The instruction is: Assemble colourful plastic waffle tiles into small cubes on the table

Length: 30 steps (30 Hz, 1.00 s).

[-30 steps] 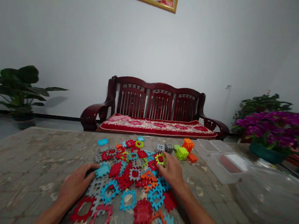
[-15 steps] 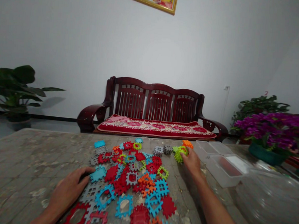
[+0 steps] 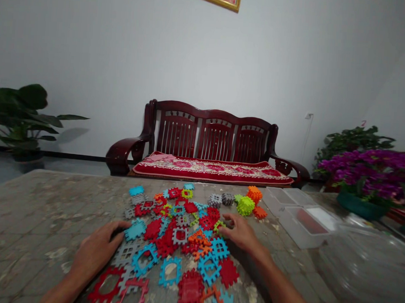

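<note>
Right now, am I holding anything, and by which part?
Your right hand is at the right edge of the green frame; a grip can't be confirmed. Your left hand shows no hold.

We had dim, soft, cool light — the wall brightest mid-frame, its corners darker. The plant cast a faint shadow, the sofa's wood glinted, and the purple flowers looked blurred and stretched near the edge.

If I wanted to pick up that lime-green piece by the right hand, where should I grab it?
Probably by the toothed rim of the lime-green piece, coming from the right: red pieces crowd its left, while the right hand sits on the less crowded side, over the tabletop. Its jutting teeth should give fingertips some purchase.
</note>
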### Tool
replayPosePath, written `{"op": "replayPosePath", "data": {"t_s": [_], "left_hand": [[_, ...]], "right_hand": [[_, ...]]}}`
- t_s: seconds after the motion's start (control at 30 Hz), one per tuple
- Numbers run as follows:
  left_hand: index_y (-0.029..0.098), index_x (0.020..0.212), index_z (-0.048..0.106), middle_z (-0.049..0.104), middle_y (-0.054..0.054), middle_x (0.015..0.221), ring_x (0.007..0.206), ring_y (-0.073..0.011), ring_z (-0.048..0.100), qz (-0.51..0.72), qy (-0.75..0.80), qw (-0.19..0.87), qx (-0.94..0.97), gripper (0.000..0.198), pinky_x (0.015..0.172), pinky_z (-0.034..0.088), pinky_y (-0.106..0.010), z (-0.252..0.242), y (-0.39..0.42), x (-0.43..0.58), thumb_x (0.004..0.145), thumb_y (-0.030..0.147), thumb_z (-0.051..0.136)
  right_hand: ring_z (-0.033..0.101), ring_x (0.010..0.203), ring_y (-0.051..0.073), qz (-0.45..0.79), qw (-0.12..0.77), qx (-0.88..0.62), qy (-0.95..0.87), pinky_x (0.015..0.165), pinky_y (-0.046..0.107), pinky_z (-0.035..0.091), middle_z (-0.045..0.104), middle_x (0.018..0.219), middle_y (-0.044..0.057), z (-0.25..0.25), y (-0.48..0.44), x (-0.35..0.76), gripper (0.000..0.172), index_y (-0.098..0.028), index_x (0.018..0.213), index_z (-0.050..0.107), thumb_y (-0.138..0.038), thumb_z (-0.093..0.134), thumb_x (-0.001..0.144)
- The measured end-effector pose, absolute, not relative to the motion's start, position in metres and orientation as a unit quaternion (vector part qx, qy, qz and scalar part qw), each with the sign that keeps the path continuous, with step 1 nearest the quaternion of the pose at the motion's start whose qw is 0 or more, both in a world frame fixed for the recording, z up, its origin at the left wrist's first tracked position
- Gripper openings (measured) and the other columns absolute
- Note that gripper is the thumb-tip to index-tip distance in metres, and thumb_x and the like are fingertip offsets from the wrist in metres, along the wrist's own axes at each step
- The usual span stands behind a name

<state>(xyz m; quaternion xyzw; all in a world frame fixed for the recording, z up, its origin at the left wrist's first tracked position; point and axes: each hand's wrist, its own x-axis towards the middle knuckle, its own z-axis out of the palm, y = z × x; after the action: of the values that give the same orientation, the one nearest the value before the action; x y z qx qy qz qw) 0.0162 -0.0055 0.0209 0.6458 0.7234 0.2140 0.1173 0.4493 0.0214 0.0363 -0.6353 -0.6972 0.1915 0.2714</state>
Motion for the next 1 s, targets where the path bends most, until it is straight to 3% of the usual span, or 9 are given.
{"op": "replayPosePath", "data": {"t_s": [0.13,0.3,0.53,0.73,1.0], "left_hand": [[0.025,0.117,0.072,0.074,-0.006,0.129,0.120,-0.0280,0.067,0.216,0.718,0.116,0.652,0.044,0.108,0.048,-0.046,0.018,-0.004,0.015,0.090,0.036,0.040],[0.025,0.118,0.071,0.074,-0.006,0.130,0.122,-0.0284,0.066,0.209,0.717,0.124,0.653,0.047,0.108,0.048,-0.047,0.018,-0.003,0.015,0.091,0.038,0.036],[0.025,0.117,0.072,0.073,-0.006,0.130,0.122,-0.0287,0.066,0.212,0.717,0.118,0.654,0.047,0.108,0.048,-0.047,0.018,-0.004,0.015,0.089,0.040,0.036],[0.027,0.113,0.073,0.076,-0.004,0.125,0.118,-0.0273,0.068,0.227,0.707,0.116,0.659,0.044,0.104,0.050,-0.044,0.012,-0.002,0.011,0.088,0.039,0.040],[0.028,0.112,0.074,0.077,-0.003,0.123,0.116,-0.0267,0.069,0.238,0.709,0.114,0.654,0.043,0.104,0.050,-0.042,0.007,0.000,0.009,0.086,0.040,0.041]], "right_hand": [[0.064,0.115,0.029,0.157,0.204,-0.650,-0.715,0.097,0.037,0.048,0.071,0.125,0.010,0.044,0.010,0.436,0.066,-0.021,0.133,0.065,-0.045,0.076,0.072],[0.064,0.117,0.028,0.127,0.179,-0.669,-0.710,0.096,0.034,0.047,0.071,0.125,0.009,0.051,0.005,0.425,0.059,-0.024,0.135,0.064,-0.038,0.070,0.078],[0.062,0.123,0.027,0.016,0.188,-0.727,-0.660,0.103,0.032,0.045,0.068,0.133,0.013,0.049,0.013,0.437,0.058,-0.016,0.143,0.056,-0.034,0.061,0.087],[0.065,0.118,0.029,-0.019,0.118,-0.737,-0.665,0.097,0.033,0.047,0.070,0.128,0.014,0.043,0.014,0.446,0.055,-0.017,0.141,0.058,-0.031,0.059,0.088],[0.069,0.111,0.024,-0.015,0.210,-0.742,-0.637,0.088,0.029,0.049,0.073,0.122,0.008,0.079,0.064,0.467,0.054,-0.021,0.139,0.057,-0.040,0.061,0.089]]}}
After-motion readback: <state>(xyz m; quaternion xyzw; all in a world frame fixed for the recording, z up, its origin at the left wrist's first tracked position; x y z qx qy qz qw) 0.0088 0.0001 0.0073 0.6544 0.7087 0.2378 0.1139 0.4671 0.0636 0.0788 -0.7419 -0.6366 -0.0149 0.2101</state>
